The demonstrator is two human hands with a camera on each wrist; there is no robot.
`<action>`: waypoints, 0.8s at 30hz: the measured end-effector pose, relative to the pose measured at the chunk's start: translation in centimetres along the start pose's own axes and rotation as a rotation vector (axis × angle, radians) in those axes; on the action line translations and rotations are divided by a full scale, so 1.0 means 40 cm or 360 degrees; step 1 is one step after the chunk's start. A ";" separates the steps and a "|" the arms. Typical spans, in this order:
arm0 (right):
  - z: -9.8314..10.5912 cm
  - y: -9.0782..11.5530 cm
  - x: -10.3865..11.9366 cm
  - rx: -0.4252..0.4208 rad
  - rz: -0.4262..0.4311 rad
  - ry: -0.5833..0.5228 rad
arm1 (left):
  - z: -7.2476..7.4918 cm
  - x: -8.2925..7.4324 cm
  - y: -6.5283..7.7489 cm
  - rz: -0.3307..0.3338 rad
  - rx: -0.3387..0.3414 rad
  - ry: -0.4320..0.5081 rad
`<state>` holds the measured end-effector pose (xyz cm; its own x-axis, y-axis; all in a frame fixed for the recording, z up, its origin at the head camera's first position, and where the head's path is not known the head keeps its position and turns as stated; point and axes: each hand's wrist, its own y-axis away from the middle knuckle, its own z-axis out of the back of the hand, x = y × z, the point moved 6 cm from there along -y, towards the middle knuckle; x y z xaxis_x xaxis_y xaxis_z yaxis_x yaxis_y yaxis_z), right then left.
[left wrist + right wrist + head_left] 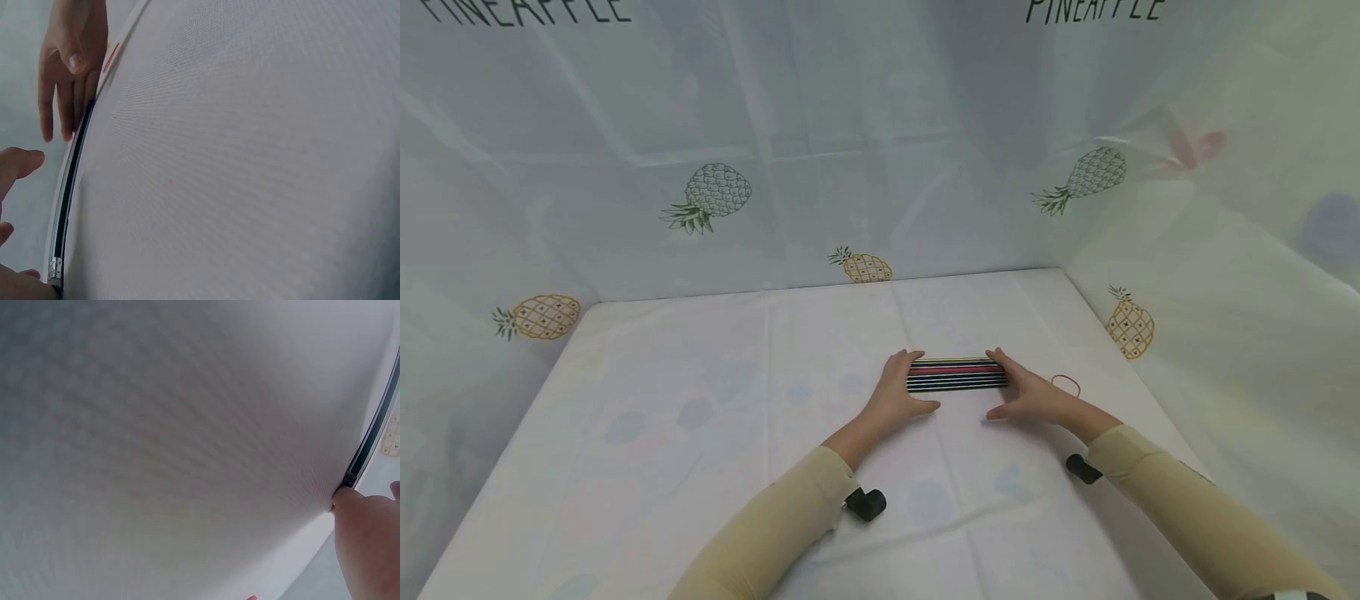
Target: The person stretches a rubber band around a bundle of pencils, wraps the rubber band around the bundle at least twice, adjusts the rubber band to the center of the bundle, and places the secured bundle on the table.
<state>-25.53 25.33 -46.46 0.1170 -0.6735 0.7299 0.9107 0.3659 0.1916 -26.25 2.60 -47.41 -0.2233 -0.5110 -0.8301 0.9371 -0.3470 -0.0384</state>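
Note:
A row of pencils (957, 375), dark with light stripes and one red, lies flat side by side on the white cloth. At its left end my left hand (901, 390) touches the pencil ends, thumb spread away toward me. My right hand (1028, 393) touches the right ends the same way, its thumb apart from the row. In the left wrist view the nearest pencil (69, 194) shows a metal band at its end, beside my left hand (19, 284). The right wrist view shows a dark pencil (377, 422) meeting my right hand (372, 540).
A thin red loop, seemingly a rubber band (1066, 385), lies just behind my right hand. The white cloth (700, 467) covers the table. Pineapple-printed sheeting (880, 167) hangs behind it and along the sides. A black wrist camera (867, 505) sticks out under the left sleeve.

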 end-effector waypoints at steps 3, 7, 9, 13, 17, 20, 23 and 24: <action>0.001 0.001 0.002 0.0011 -0.0011 0.0011 | -0.002 0.001 0.000 0.0028 0.0014 -0.0009; 0.009 -0.001 0.004 -0.0012 -0.0016 0.0104 | 0.006 0.001 0.001 0.0059 0.0021 -0.0023; 0.014 -0.004 0.003 -0.0030 -0.0025 0.0147 | 0.012 0.002 -0.001 0.0070 0.0022 -0.0038; 0.023 -0.010 0.001 -0.0053 -0.0067 0.0115 | 0.021 0.010 -0.007 0.0094 0.0030 -0.0131; 0.030 -0.016 0.012 -0.0093 -0.0072 0.0117 | 0.027 0.017 -0.020 0.0096 0.0037 -0.0294; 0.034 -0.024 0.021 -0.0125 -0.0068 0.0188 | 0.031 0.016 -0.029 0.0101 0.0035 -0.0396; 0.038 -0.029 0.024 -0.0155 -0.0071 0.0257 | 0.033 0.012 -0.038 0.0107 0.0041 -0.0470; 0.039 -0.030 0.024 -0.0167 -0.0071 0.0284 | 0.032 0.011 -0.040 0.0112 0.0047 -0.0494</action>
<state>-27.11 25.24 -44.96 0.1356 -0.7942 0.5924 0.9518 0.2705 0.1448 -28.20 1.92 -47.00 -0.2338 -0.7485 -0.6205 0.9459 -0.3228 0.0330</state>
